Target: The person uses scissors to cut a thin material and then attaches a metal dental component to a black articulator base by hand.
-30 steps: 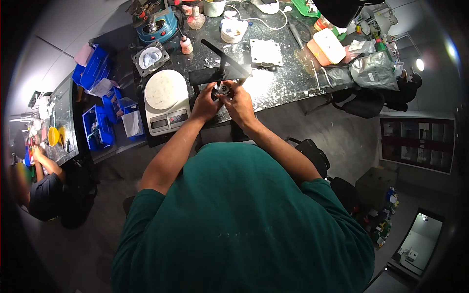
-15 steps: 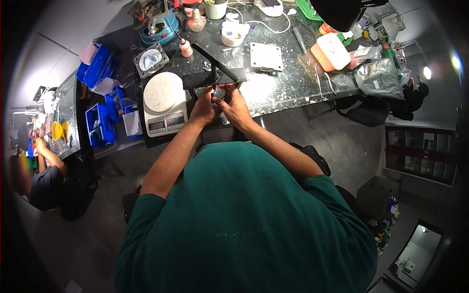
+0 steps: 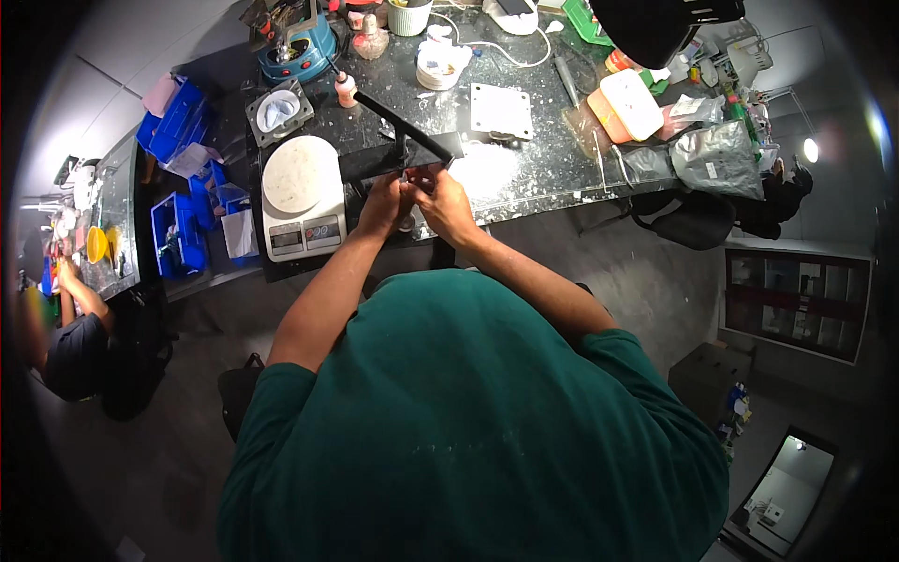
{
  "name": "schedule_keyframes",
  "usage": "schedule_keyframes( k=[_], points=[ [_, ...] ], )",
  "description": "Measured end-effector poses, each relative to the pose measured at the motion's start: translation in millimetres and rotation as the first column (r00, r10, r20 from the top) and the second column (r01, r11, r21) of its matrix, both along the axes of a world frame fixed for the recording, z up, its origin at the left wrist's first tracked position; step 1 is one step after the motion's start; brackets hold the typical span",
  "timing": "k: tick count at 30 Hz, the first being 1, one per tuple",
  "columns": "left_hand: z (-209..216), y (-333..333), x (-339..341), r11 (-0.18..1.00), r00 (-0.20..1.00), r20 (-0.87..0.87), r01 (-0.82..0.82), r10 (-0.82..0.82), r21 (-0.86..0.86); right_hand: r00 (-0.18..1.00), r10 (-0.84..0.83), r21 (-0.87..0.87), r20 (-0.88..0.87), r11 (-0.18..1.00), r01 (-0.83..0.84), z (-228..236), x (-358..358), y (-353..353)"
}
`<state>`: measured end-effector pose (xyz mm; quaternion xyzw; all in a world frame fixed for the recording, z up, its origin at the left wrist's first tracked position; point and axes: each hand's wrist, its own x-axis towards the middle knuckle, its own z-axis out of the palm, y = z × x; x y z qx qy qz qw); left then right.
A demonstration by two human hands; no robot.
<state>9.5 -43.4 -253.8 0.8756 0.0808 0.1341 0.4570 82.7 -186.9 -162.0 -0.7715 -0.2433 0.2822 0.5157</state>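
At the bench's front edge, my left hand [image 3: 382, 208] and my right hand [image 3: 444, 208] meet with fingers bent inward. Between them they pinch a small round grey metal part, now mostly hidden behind the fingers and thumbs. Just beyond the fingertips a black bar [image 3: 403, 125] slants over a flat black plate [image 3: 370, 162], on a short upright. Beside my left hand stands a kitchen-type scale [image 3: 304, 239] with a round pale pan [image 3: 300, 175].
Behind the scale lies a square metal mould with a white bowl [image 3: 278, 114]. A pink bottle [image 3: 346, 91], white tub [image 3: 440, 70], square metal plate [image 3: 501, 110] and orange container [image 3: 626, 108] stand farther back. Blue bins [image 3: 178, 234] are at left, near another person [image 3: 80, 351].
The view has shifted slightly. My hands have turned and closed in, so the round metal part, plainly visible before, is now mostly covered.
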Motion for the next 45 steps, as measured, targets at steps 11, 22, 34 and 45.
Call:
schedule_keyframes(
  k=[11,22,34,45],
  points=[
    [3.9,-17.7,-9.1,0.973,0.937,0.262,-0.224,0.23,-0.051,0.926,0.332,-0.623,-0.181,0.69,-0.369,-42.3,-19.2,-58.9],
    [31.5,-13.9,-15.7,0.962,0.958,-0.088,-0.272,0.271,0.004,0.924,0.377,-0.677,0.063,0.697,-0.238,133.4,25.3,-50.2],
    [-30.1,-11.5,27.2,0.947,0.951,0.041,-0.301,0.308,-0.114,0.399,0.15,-0.118,0.905,0.988,-0.104,170.6,-19.4,72.0],
    [-30.7,-11.1,17.4,0.937,0.918,-0.251,-0.338,0.307,-0.089,0.844,0.18,-0.53,0.506,0.836,0.139,250.2,8.6,48.7]
  ],
)
